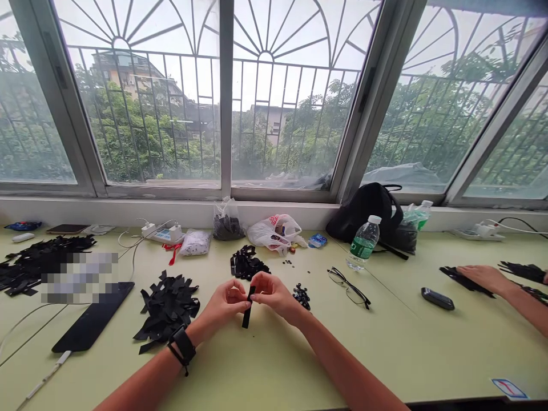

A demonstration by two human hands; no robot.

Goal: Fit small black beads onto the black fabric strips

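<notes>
Between my two hands stands a short black strip [247,315], slightly tilted above the green table. My left hand [221,306] pinches it from the left, and my right hand [273,294] pinches its upper part from the right. A black band is on my left wrist. Left of my left hand lies a loose pile of black strips [170,308]. Just behind my hands is another heap of black pieces [248,264]. Small round dark parts [302,295] lie in a cluster to the right of my right hand.
Eyeglasses [350,288], a water bottle [363,244] and a black bag [363,214] are right of centre. Another person's hand [486,278] rests on black strips at the far right, near a black case [437,298]. A dark tablet [94,319] with a cable lies left.
</notes>
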